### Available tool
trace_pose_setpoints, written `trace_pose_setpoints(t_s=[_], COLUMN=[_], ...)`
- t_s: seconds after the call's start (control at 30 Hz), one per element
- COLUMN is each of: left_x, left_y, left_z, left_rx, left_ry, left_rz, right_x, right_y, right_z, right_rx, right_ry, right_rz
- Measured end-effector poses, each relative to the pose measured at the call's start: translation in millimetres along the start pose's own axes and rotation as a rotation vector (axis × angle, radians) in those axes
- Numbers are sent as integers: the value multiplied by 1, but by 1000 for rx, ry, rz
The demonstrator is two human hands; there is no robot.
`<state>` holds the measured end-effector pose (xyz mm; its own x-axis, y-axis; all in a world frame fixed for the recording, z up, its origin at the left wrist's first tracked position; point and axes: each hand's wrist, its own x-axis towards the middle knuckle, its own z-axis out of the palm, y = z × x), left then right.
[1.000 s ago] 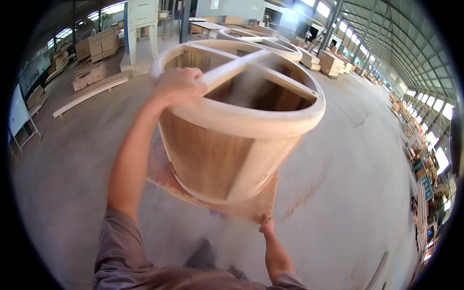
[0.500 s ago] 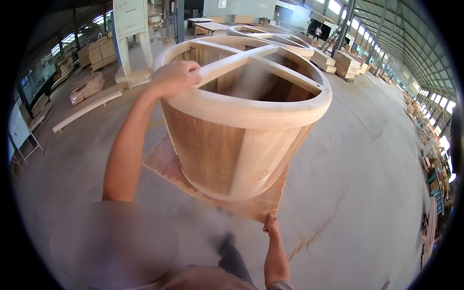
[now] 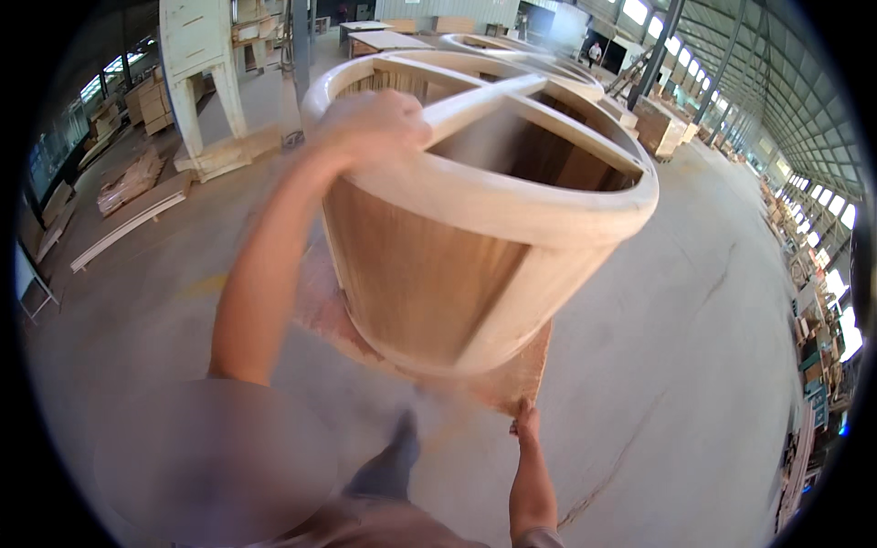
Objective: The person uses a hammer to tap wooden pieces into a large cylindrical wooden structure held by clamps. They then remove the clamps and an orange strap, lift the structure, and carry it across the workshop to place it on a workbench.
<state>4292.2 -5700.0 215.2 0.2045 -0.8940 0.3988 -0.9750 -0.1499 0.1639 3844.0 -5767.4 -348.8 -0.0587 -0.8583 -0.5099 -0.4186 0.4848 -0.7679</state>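
Observation:
A large tapered wooden tub (image 3: 420, 274) stands in front of me, with a thick pale rim and a cross-shaped brace (image 3: 480, 105) over its opening. My left hand (image 3: 379, 128), smeared by motion, is closed over the near-left rim, where one brace bar meets it. Underneath the tub lies a reddish-brown square board (image 3: 521, 370). Low at the board's near right corner, my right hand (image 3: 525, 420) grips it with curled fingers. Most of the board and the tub's far side are hidden.
Beyond stands another round wooden frame (image 3: 539, 68) with a brace. A pale machine stand (image 3: 196, 73) and a plank (image 3: 128, 228) are on the left. Wood stacks (image 3: 662, 128) sit at the far right. My leg (image 3: 388, 461) is on the concrete floor below.
The tub, board and both hands have shifted slightly right in view, while the background has slid left. My leg has moved to a different position. Both hands keep their holds.

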Motion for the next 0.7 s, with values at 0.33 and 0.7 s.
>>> trace_pose_setpoints(t_s=[0.33,0.7], left_x=[218,451], left_y=[12,-6], left_z=[98,240], left_rx=[-120,-55], left_ry=[-94,157], left_rz=[-43,78], right_x=[223,501], right_y=[-150,-294], right_z=[-4,-6], right_rx=[323,312], right_ry=[-37,-125], right_rz=[136,127])
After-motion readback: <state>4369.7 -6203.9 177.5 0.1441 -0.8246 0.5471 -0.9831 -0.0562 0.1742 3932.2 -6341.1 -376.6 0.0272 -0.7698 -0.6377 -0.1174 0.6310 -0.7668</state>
